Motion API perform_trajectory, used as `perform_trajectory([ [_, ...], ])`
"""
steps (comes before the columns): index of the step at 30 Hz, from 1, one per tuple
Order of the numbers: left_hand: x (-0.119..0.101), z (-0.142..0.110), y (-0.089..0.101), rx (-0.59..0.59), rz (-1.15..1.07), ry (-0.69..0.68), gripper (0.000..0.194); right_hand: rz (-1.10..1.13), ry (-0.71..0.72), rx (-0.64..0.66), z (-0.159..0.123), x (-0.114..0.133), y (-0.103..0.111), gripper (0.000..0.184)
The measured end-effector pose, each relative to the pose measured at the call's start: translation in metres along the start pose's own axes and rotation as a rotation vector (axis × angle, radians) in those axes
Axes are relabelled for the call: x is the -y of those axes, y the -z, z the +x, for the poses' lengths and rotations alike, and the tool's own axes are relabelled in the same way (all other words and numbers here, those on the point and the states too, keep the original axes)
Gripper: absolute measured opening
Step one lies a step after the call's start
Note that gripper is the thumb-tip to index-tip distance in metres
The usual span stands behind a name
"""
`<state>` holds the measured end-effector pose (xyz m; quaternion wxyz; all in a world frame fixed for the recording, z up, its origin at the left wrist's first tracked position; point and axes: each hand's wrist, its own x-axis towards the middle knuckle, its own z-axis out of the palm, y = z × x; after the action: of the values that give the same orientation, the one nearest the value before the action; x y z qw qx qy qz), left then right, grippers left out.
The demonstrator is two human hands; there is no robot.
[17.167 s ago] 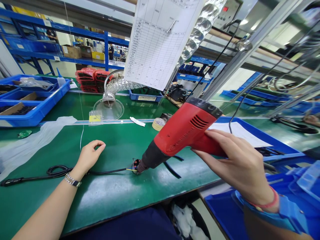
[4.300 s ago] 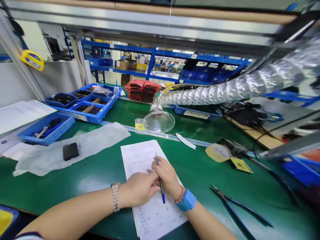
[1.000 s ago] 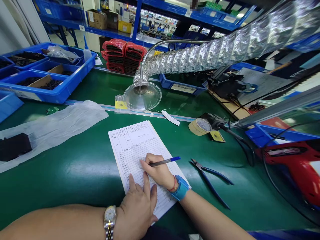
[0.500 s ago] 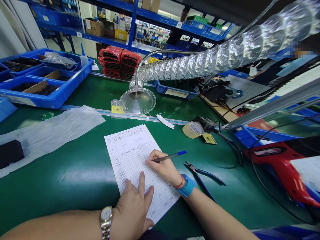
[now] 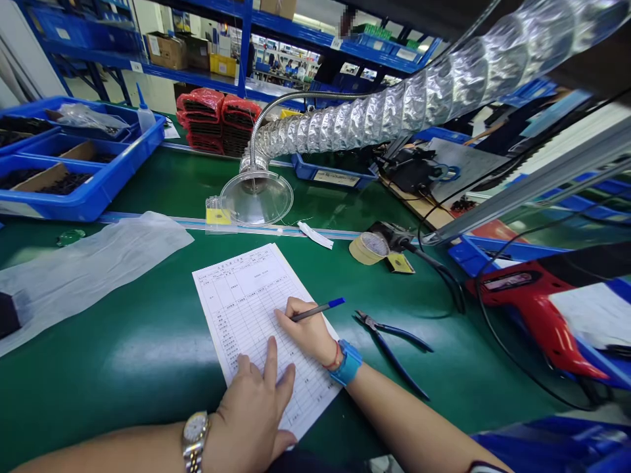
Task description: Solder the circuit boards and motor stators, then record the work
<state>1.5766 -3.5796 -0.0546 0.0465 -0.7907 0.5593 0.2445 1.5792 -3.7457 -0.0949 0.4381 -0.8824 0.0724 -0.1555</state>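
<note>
A printed form sheet (image 5: 241,295) lies on the green bench (image 5: 148,341) in front of me. My right hand (image 5: 308,332) rests on the sheet, closed round a blue-capped pen (image 5: 318,309) whose tip touches the paper. My left hand (image 5: 254,410) lies flat on the near end of the sheet with fingers stretched out, holding nothing. A watch sits on my left wrist and a blue strap on my right wrist.
Blue-handled pliers (image 5: 394,338) lie right of the sheet. A red heat gun (image 5: 537,309) rests at the right with its black cord. A tape roll (image 5: 367,248), a clear extraction hood (image 5: 255,197), blue part bins (image 5: 73,164) and a plastic sheet (image 5: 89,263) stand farther off.
The view has drifted slightly, so the sheet and both hands sit a little further left. My right hand keeps the pen on the paper; my left hand stays flat.
</note>
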Motion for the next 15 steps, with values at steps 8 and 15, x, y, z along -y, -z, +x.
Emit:
perform_trajectory([
  [8,0.0001,-0.0007,-0.0028,-0.014,0.001,-0.001,0.080,-0.015,-0.001,0.016,-0.0008,0.0010,-0.0001,0.033],
  [15,0.0012,-0.0006,-0.0052,-0.042,0.009,-0.006,0.080,-0.035,0.003,0.034,-0.0004,0.0010,-0.0003,0.033],
])
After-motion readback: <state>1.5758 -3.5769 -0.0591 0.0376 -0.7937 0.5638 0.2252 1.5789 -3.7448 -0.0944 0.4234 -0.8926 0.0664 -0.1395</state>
